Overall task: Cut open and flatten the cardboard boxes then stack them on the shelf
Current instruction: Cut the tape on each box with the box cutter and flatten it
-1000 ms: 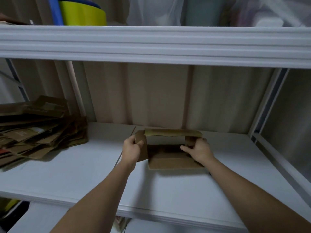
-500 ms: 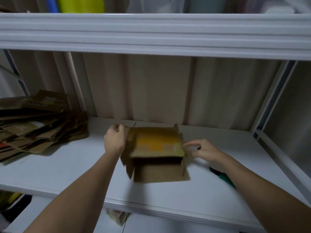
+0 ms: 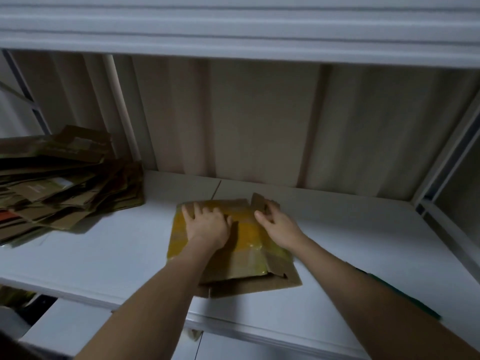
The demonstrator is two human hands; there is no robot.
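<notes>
A brown cardboard box [image 3: 249, 258] with yellow tape across its top lies collapsed nearly flat on the white shelf [image 3: 104, 255]. My left hand [image 3: 207, 224] presses down on its far left part with spread fingers. My right hand [image 3: 278, 224] rests on the box's right side, its fingers touching a small upright flap [image 3: 258, 201] at the far edge. A stack of flattened cardboard boxes [image 3: 59, 178] lies at the left end of the same shelf.
A dark green-handled tool [image 3: 405, 294] lies on the shelf under my right forearm. An upper shelf rail [image 3: 233, 29] runs overhead. A beige curtain [image 3: 259, 120] hangs behind, and a white upright post [image 3: 441, 157] stands at the right.
The box stood open and upright on the shelf; it has been tipped over and pressed down nearly flat. Both hands moved from its sides onto its top.
</notes>
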